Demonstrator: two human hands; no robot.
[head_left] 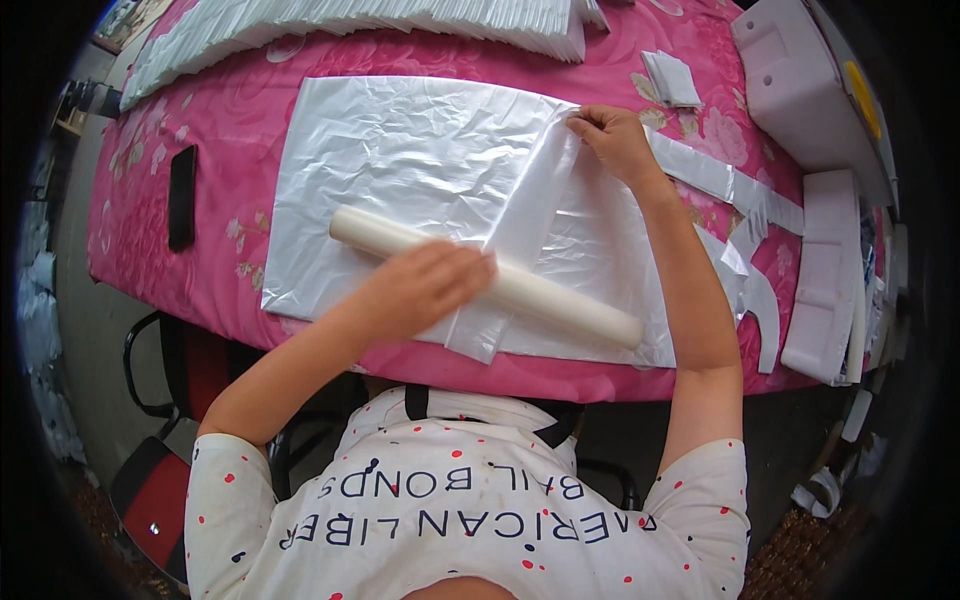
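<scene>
A white plastic bag (400,130) with handle strips (765,310) at its right end lies flat and wrinkled on the table; whether several are layered I cannot tell. A folded strip of its film slants across the middle. At the far end of that strip, my right hand (610,140) pinches the film between thumb and fingers. A long cream-coloured tube (570,300) rests diagonally across the bag, over the strip's near part. Blurred by motion, my left hand (430,285) is over the tube's middle; its grip is unclear.
A pink flowered cloth (220,270) covers the table. Along the far edge runs a long row of folded white bags (370,25). A small folded stack (672,80) sits far right, near white foam boxes (825,270). A black phone (182,198) lies left; chairs (150,490) stand below.
</scene>
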